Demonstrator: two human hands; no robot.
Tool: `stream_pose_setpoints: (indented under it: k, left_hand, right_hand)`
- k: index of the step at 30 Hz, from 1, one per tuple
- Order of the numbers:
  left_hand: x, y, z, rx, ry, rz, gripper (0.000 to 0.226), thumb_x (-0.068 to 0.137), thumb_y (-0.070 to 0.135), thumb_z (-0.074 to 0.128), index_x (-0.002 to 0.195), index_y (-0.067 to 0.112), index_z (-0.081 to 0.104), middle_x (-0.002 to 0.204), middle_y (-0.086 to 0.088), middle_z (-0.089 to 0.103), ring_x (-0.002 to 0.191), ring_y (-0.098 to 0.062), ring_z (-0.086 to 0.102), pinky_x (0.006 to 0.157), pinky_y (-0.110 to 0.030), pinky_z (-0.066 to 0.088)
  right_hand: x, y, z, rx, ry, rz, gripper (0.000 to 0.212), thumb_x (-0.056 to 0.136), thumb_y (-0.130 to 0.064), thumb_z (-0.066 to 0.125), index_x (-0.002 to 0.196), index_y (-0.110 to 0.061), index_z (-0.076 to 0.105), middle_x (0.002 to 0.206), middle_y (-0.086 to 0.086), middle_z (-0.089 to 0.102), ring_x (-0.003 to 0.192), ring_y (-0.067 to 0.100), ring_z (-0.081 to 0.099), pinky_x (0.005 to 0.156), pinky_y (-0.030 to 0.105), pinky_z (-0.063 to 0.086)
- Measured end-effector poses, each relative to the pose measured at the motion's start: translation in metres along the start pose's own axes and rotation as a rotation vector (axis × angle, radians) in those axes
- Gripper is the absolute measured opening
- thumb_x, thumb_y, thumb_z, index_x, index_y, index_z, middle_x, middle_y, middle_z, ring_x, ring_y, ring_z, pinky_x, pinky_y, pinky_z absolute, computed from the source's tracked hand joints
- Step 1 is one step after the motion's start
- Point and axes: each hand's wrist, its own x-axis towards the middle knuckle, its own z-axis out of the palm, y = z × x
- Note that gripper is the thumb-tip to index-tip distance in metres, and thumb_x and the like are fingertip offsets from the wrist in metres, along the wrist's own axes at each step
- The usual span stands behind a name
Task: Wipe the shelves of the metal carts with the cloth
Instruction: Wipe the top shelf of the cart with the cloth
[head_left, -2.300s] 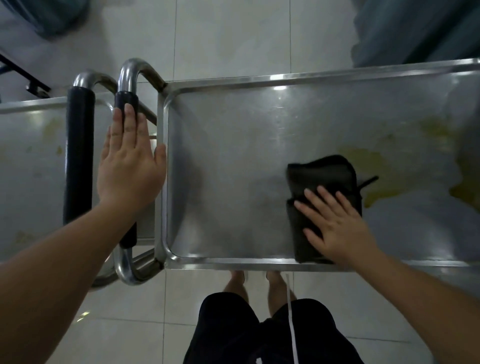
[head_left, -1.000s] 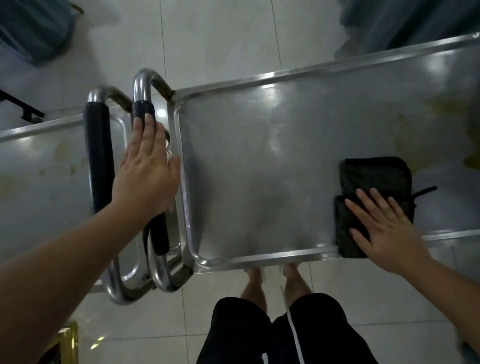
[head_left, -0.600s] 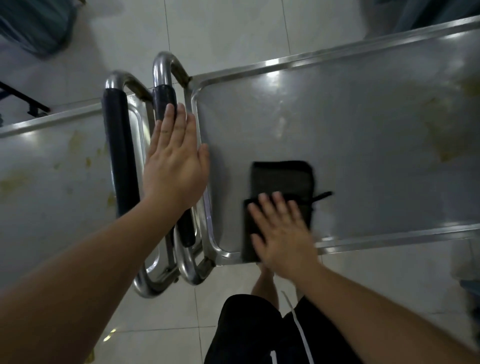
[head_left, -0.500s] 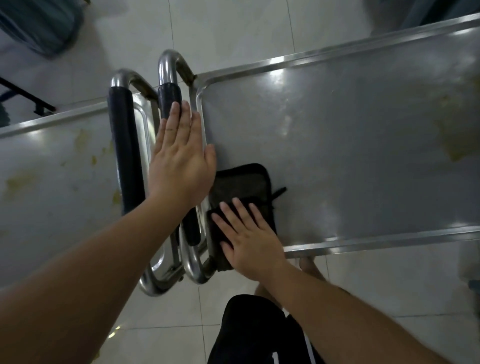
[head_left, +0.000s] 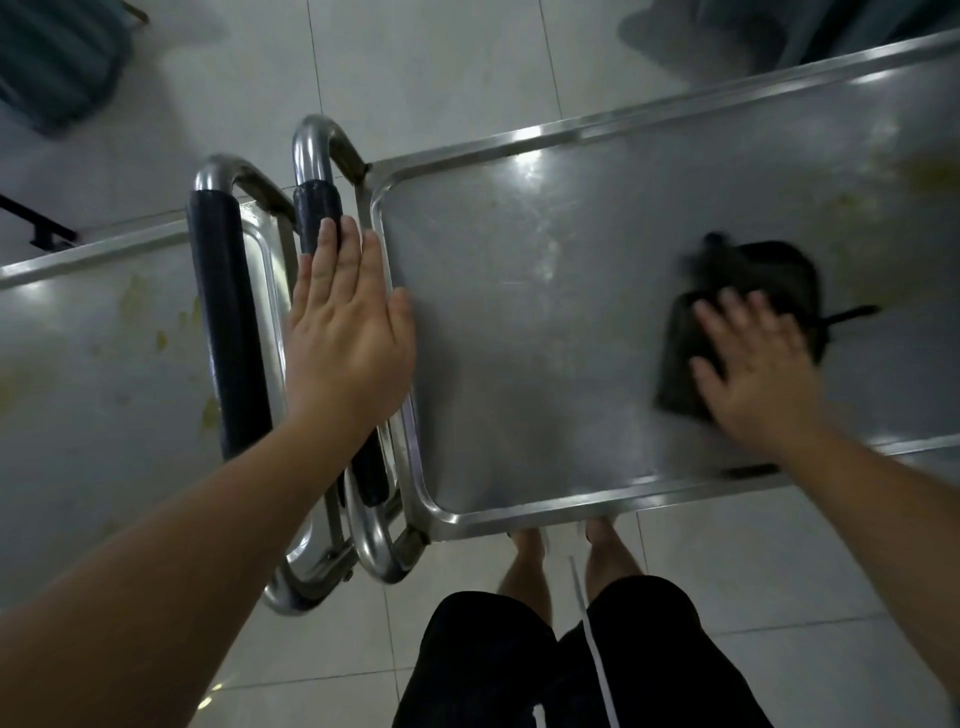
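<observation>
Two steel carts stand side by side below me. The right cart's top shelf (head_left: 545, 322) is shiny, with yellowish stains toward its far right. A folded black cloth (head_left: 748, 291) lies on it right of centre, blurred by motion. My right hand (head_left: 753, 374) lies flat on the cloth's near half, fingers spread and pressing down. My left hand (head_left: 348, 332) rests flat with fingers straight on the right cart's black-padded handle (head_left: 317, 213), at the shelf's left rim. The left cart's shelf (head_left: 93, 374) carries yellow spots.
The left cart's own black-padded handle (head_left: 223, 322) runs right beside the one under my left hand. The floor is pale tile (head_left: 426, 67). My legs in black shorts (head_left: 571, 660) stand at the right cart's near edge. Dark fabric shapes (head_left: 779, 26) sit beyond the carts.
My right hand has swept the cloth from the shelf's left near corner to the right of centre. My left hand has stayed on the handle.
</observation>
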Motion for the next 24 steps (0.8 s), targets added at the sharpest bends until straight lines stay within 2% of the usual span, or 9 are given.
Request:
stream_pose_setpoints:
  k: [2, 4, 7, 11, 13, 15, 17, 20, 24]
  left_hand:
    - [0.0, 0.0, -0.001, -0.014, 0.001, -0.005, 0.067, 0.112, 0.048, 0.014, 0.17, 0.015, 0.01, 0.178, 0.001, -0.001, 0.16, -0.005, -0.016, 0.129, -0.03, -0.014]
    - [0.0, 0.0, -0.001, -0.018, -0.001, -0.006, 0.067, 0.112, 0.048, 0.014, 0.169, 0.014, 0.01, 0.178, 0.001, -0.001, 0.16, -0.005, -0.015, 0.129, -0.03, -0.014]
    - [0.001, 0.0, -0.001, -0.016, 0.0, -0.009, 0.067, 0.112, 0.047, 0.014, 0.169, 0.014, 0.01, 0.178, 0.0, -0.001, 0.161, -0.006, -0.015, 0.129, -0.03, -0.014]
    - [0.001, 0.001, -0.002, -0.004, -0.002, -0.006, 0.067, 0.111, 0.045, 0.015, 0.169, 0.012, 0.013, 0.178, -0.001, 0.002, 0.161, -0.007, -0.013, 0.128, -0.028, -0.016]
    - [0.001, 0.001, -0.002, 0.005, -0.008, -0.003, 0.066, 0.111, 0.044, 0.015, 0.169, 0.012, 0.013, 0.178, -0.002, 0.002, 0.162, -0.008, -0.012, 0.127, -0.027, -0.017]
    - [0.0, 0.001, -0.002, 0.018, -0.007, -0.01, 0.066, 0.111, 0.043, 0.016, 0.169, 0.012, 0.014, 0.178, -0.002, 0.003, 0.162, -0.009, -0.011, 0.128, -0.029, -0.015]
    - [0.0, 0.002, -0.002, 0.023, -0.006, -0.012, 0.066, 0.111, 0.043, 0.017, 0.169, 0.013, 0.014, 0.178, -0.002, 0.003, 0.162, -0.01, -0.011, 0.129, -0.031, -0.013]
    - [-0.001, 0.004, -0.003, 0.011, -0.012, -0.008, 0.065, 0.111, 0.043, 0.017, 0.169, 0.013, 0.013, 0.178, -0.002, 0.002, 0.162, -0.009, -0.011, 0.13, -0.032, -0.011]
    - [-0.001, 0.002, -0.004, 0.015, -0.021, -0.003, 0.065, 0.112, 0.043, 0.017, 0.169, 0.013, 0.013, 0.178, -0.001, 0.002, 0.161, -0.007, -0.014, 0.129, -0.029, -0.014]
  right_hand:
    - [0.014, 0.004, -0.003, 0.037, 0.021, 0.199, 0.066, 0.104, -0.058, 0.026, 0.165, -0.034, 0.021, 0.172, 0.005, 0.024, 0.157, 0.034, 0.021, 0.126, 0.057, 0.017]
    - [0.025, -0.03, 0.003, 0.055, 0.078, 0.36, 0.069, 0.102, -0.055, 0.03, 0.166, -0.031, 0.016, 0.173, 0.005, 0.019, 0.159, 0.033, 0.015, 0.127, 0.058, 0.013]
    - [0.035, -0.114, 0.014, 0.071, 0.105, 0.398, 0.07, 0.104, -0.053, 0.03, 0.167, -0.026, 0.014, 0.174, 0.007, 0.016, 0.159, 0.034, 0.011, 0.127, 0.058, 0.01]
    - [0.034, -0.234, 0.027, 0.112, 0.071, 0.189, 0.07, 0.104, -0.052, 0.032, 0.167, -0.024, 0.019, 0.174, 0.008, 0.016, 0.16, 0.033, 0.008, 0.128, 0.056, 0.005]
    - [0.03, -0.288, 0.031, 0.139, 0.002, -0.063, 0.072, 0.103, -0.052, 0.035, 0.167, -0.025, 0.018, 0.175, 0.005, 0.013, 0.161, 0.03, 0.003, 0.128, 0.055, 0.004]
    - [0.028, -0.315, 0.034, 0.12, -0.072, -0.335, 0.074, 0.105, -0.056, 0.031, 0.168, -0.025, 0.008, 0.176, 0.002, 0.005, 0.161, 0.026, -0.006, 0.128, 0.053, 0.006]
    - [0.036, -0.31, 0.034, 0.085, -0.102, -0.497, 0.075, 0.106, -0.06, 0.025, 0.167, -0.025, 0.001, 0.176, 0.001, -0.003, 0.161, 0.023, -0.012, 0.128, 0.051, 0.004]
    - [0.053, -0.268, 0.026, -0.011, -0.143, -0.642, 0.07, 0.104, -0.06, 0.018, 0.166, -0.031, 0.002, 0.175, -0.002, -0.002, 0.161, 0.021, -0.011, 0.129, 0.049, 0.001]
    - [0.079, -0.178, 0.004, -0.045, -0.066, -0.506, 0.068, 0.101, -0.058, 0.036, 0.165, -0.036, 0.025, 0.173, -0.003, 0.018, 0.161, 0.021, 0.009, 0.129, 0.047, 0.009]
